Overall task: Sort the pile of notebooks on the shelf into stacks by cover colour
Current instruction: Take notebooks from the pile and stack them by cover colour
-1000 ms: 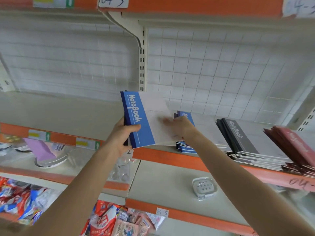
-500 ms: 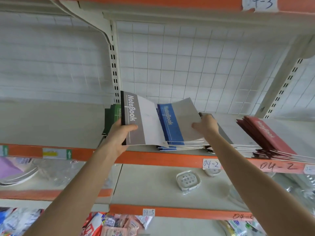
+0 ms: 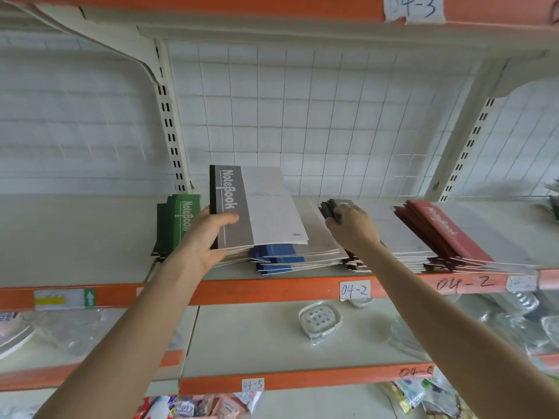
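Notebook shelf (image 3: 90, 237), items listed left to right. Green stack (image 3: 178, 225): at the far left of the row, squared up, touched by no hand. Left hand (image 3: 205, 240): clamped on the spine edge of a grey notebook (image 3: 257, 207), thumb laid across the cover, the other fingers hidden underneath; the notebook is raised and tilted above the near edge, with more page edges showing below it, so it probably tops a small held pile. Blue stack (image 3: 278, 258): lying flat just beneath and to the right of the raised notebook, slightly fanned. Right hand (image 3: 352, 228): fingers curled together over the far left corner of the grey stack (image 3: 402, 237), gripping its dark spines. Red stack (image 3: 444, 234): at the right end, overlapping the grey stack's edge, fanned. Label (image 3: 354, 289): on the orange front rail, reading 04-2. Step in hand, as judged: placing a grey cover with its own colour. Next move calls for carrying the raised notebook right, over the blue stack, and laying it square on the grey stack without dragging the blue covers.
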The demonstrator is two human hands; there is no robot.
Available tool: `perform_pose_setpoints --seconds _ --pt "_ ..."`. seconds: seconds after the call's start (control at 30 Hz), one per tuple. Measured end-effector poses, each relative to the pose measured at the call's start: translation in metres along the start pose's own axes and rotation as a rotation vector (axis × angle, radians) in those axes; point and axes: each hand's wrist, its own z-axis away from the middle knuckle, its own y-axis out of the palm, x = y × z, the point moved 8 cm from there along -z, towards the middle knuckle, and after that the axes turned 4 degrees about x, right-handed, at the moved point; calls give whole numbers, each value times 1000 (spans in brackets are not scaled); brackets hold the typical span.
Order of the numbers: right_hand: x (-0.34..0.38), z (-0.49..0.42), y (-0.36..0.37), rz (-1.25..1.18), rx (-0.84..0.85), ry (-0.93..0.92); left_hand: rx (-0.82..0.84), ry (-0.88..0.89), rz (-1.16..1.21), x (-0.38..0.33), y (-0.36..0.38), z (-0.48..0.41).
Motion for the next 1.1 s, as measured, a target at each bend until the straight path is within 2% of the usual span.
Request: perform_pose_setpoints --seconds 0.13,0.33,0.43,0.6,0.7,0.83,0.87,1.0,1.1 --pt "-32 12 -29 42 -60 -48 90 -53 -22 13 47 -11" --pt "-102 25 -59 110 -86 27 191 -79 -146 41 126 -27" --pt "-129 27 -72 46 -127 19 225 -30 -228 51 165 -33" --pt "-168 24 -86 -65 -99 46 170 93 -392 64 217 -39" --pt "-178 20 -87 -101 -61 13 83 273 -696 57 233 -39" --pt "-181 15 -86 -161 -9 -46 9 385 -1531 56 257 -17" --pt "-179 15 -88 -170 -10 -68 0 409 -1659 58 265 -9" --pt "-174 17 -90 -152 20 -174 96 446 -1686 88 295 12" --pt "-177 17 -84 -29 62 -224 75 449 -1739 112 306 13"
